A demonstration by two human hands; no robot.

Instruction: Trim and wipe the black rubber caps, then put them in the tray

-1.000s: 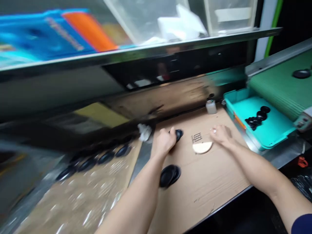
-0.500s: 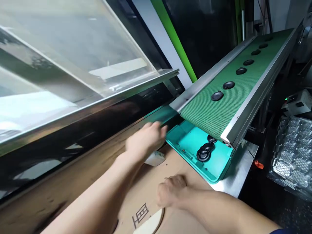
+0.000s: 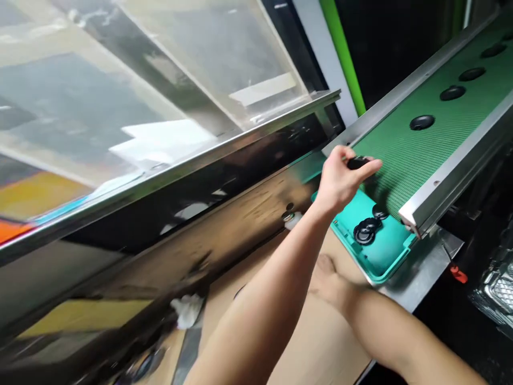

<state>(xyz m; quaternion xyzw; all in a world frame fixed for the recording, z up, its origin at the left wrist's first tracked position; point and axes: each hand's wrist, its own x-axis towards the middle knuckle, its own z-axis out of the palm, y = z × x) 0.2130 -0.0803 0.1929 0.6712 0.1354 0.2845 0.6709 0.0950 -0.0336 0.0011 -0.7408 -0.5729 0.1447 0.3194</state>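
Observation:
My left hand (image 3: 340, 174) is over the lower end of the green conveyor belt (image 3: 436, 149), thumb and fingers closed on a black round part (image 3: 358, 162). Lower down, my right hand (image 3: 323, 275) rests over the cardboard surface (image 3: 316, 337), partly behind my left forearm and blurred; its fingers cannot be made out. Beneath the belt's end sits a teal tray (image 3: 387, 254) with several black round parts (image 3: 365, 231) inside. More such parts lie in a row up the belt, the nearest being a black disc (image 3: 422, 122).
A small bottle (image 3: 292, 219) stands behind my left forearm. White crumpled tissue (image 3: 187, 310) lies at the lower left. The belt's metal side rail (image 3: 460, 166) slopes up to the right. Clear plastic trays (image 3: 499, 283) are at the far right, beyond an orange-red object (image 3: 458, 274).
My left hand has moved up and right to the belt and taken hold of a black round part. The view has swung left. My right hand is now partly hidden by my left forearm.

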